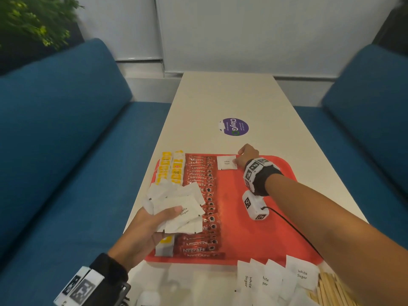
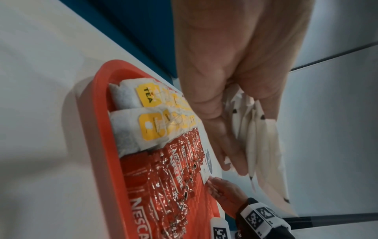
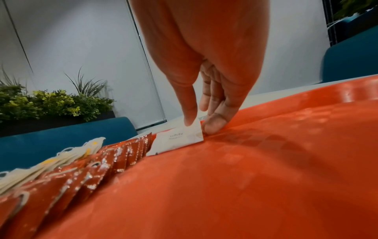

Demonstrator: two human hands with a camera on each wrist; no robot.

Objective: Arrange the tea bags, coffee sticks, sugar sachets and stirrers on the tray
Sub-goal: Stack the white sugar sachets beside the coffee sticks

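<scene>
Stirrers [image 1: 331, 290] at five o'clock are cut off; left grip [image 1: 141, 228] clutches sugar sachets [image 1: 176, 206], right grip [image 1: 247, 156] pinches one sachet [image 1: 226, 162] at twelve.

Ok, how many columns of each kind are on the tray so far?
Tea bags: 2 columns
Coffee sticks: 1 column
Sugar sachets: 1 column, only one sachet so far
Stirrers: 0, off the tray
Total: 4 columns
</scene>
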